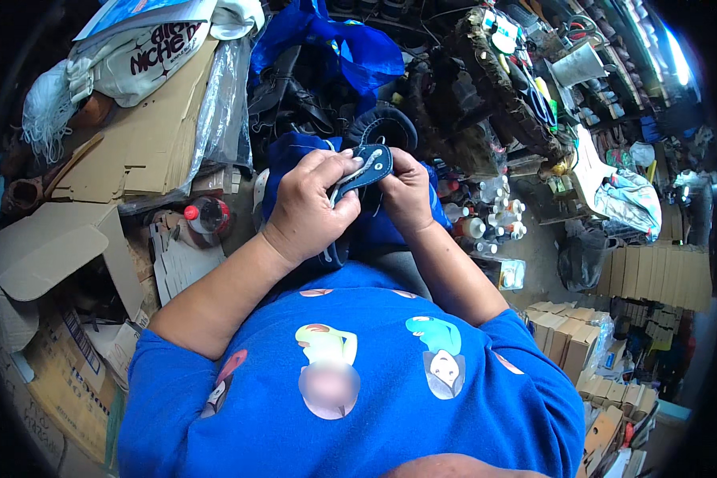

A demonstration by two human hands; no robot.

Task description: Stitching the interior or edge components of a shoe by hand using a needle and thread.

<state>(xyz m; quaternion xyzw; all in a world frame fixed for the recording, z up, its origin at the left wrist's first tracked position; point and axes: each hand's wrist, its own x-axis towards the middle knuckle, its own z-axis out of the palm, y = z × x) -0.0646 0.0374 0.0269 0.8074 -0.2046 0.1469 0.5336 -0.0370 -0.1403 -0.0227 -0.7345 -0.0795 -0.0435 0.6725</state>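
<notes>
In front of my chest, both hands hold a dark blue shoe upper [382, 165] with pale metal eyelets and a whitish lace across it. My left hand [311, 195] is closed on its left side, thumb below and fingers above. At the right edge, the fingers of my right hand [407, 193] curl round it, partly hidden behind the piece. Below my left hand, a dark blue part with a pale edge [334, 253] shows; whether it belongs to the same upper cannot be made out. Blue cloth or plastic lies beneath the hands.
To the left are stacked cardboard sheets [155, 151], an open carton [64, 247] and a red-capped bottle [207, 217]. A blue plastic bag [366, 56] and dark shoes lie ahead. Several small bottles [494, 215] stand at right, near a cluttered workbench [486, 88] and stacked boxes [566, 334].
</notes>
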